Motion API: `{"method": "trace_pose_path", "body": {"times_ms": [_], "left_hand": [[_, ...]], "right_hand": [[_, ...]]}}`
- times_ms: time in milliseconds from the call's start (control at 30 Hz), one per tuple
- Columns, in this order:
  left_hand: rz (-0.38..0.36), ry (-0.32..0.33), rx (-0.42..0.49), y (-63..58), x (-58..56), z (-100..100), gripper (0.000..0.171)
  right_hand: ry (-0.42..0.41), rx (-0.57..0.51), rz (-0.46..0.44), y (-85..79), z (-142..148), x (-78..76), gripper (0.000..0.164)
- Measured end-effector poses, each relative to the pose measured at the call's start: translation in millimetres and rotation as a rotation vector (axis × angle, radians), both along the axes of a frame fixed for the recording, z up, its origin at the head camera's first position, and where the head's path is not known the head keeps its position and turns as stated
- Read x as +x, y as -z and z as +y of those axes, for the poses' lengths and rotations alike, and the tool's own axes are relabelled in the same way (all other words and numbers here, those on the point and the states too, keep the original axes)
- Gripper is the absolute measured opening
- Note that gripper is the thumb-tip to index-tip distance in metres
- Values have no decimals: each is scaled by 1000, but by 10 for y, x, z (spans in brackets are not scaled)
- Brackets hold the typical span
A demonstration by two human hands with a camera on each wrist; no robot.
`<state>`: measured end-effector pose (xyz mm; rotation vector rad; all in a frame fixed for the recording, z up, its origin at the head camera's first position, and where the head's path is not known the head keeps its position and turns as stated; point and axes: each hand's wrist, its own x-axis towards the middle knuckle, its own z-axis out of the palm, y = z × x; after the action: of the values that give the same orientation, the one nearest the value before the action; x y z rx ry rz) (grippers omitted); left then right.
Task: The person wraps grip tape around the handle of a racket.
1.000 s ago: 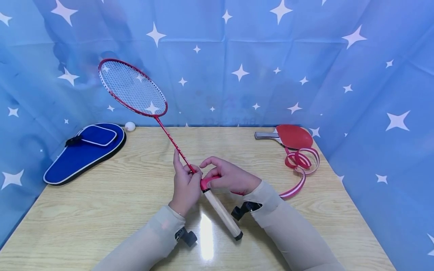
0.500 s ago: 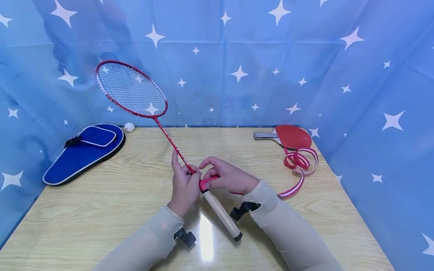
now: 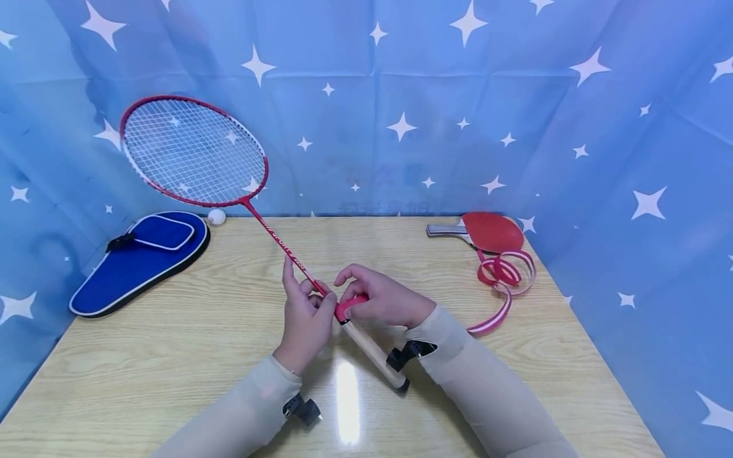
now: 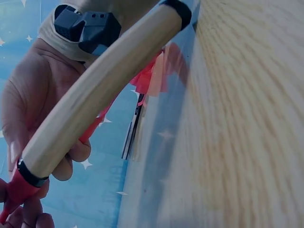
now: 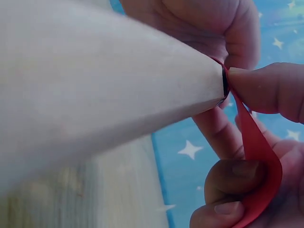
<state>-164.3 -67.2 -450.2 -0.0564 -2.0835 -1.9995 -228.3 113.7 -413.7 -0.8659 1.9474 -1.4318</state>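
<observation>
A red badminton racket slants up to the left in the head view, its bare wooden handle pointing down toward the front right. The left hand grips the shaft just above the handle, forefinger stretched along it. At the handle's upper end, the right hand pinches red grip tape between thumb and fingers. The tape lies around the cone above a black ring, and the right wrist view shows it running down across the curled right fingers. The left wrist view has the handle crossing in front of the right hand.
The tape's loose end curls on the table at right, beside a red table tennis bat. At back left are a blue bat case and a white ball. A starry blue curtain stands behind the table.
The racket has turned, its head swinging left and showing more of its string face. The left hand has shifted slightly left. The right hand keeps its pinch on the tape, almost in place.
</observation>
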Motion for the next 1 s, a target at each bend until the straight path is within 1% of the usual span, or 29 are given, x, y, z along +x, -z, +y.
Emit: {"method": "trace_pose_path", "body": {"times_ms": [133, 367, 500, 633, 800, 1000], "left_hand": [[13, -24, -4, -2, 0, -13, 107], [40, -51, 14, -1, 7, -30, 110], [35, -42, 30, 0, 18, -36, 111], [38, -27, 45, -14, 23, -39, 113], [44, -9, 61, -30, 16, -34, 112], [45, -4, 79, -23, 20, -38, 112]], "right_hand": [[-7, 26, 39, -55, 5, -22, 45], [-11, 48, 63, -106, -8, -62, 46], [-10, 72, 83, -115, -6, -54, 46], [-4, 105, 124, -121, 0, -34, 44], [13, 120, 148, -120, 20, -8, 43], [31, 61, 116, -123, 24, 44, 41]]}}
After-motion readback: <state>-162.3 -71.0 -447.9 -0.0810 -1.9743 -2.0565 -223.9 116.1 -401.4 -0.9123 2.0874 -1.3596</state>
